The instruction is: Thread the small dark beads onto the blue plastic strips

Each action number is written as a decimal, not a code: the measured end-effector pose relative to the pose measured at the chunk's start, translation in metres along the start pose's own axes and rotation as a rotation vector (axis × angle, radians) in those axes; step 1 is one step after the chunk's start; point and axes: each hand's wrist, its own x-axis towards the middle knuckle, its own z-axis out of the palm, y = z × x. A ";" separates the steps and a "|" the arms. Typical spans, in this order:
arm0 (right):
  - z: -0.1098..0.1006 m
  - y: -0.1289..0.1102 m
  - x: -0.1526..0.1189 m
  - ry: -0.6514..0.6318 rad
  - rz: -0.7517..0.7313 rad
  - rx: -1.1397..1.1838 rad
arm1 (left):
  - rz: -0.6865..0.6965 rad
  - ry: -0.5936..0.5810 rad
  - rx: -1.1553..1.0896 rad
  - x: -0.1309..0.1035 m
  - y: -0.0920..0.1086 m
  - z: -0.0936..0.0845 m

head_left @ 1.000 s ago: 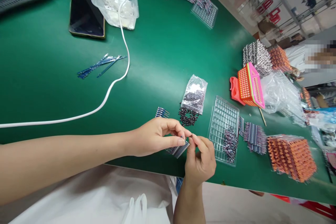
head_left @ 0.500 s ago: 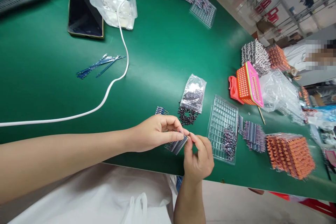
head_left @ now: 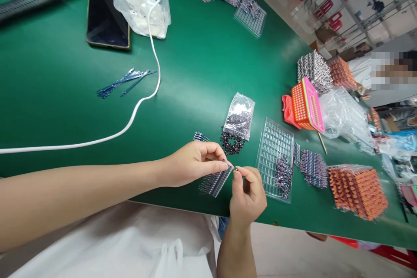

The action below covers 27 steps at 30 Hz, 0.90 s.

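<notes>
My left hand (head_left: 192,165) is closed, thumb and forefinger pinching a strip of small dark components with thin wire legs (head_left: 217,183). The strip slants down below the fingers over the green table. Just to its right, my right hand (head_left: 248,193) is closed in a pinch at the strip's upper end. A tiny dark piece shows at its fingertips, too small to name. Beyond the hands lie loose black beads (head_left: 232,144) beside a clear plastic bag (head_left: 240,115) of similar beads. A few more legged components (head_left: 199,136) lie partly behind my left hand.
To the right is a clear compartment tray (head_left: 269,152) holding legged pieces. Past it lie strip bundles (head_left: 313,169), an orange stack (head_left: 358,191) and a basket (head_left: 301,104). A white cable (head_left: 130,124), phone (head_left: 107,19), hammer (head_left: 32,3) and plastic tub (head_left: 163,26) occupy the left.
The strip under my left hand has swung lower and more of its length shows. My right fingertips have drawn slightly away to the right. The view has shifted a little.
</notes>
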 end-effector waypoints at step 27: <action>0.005 -0.002 -0.005 -0.036 0.193 0.215 | 0.093 0.078 0.301 -0.004 0.003 0.004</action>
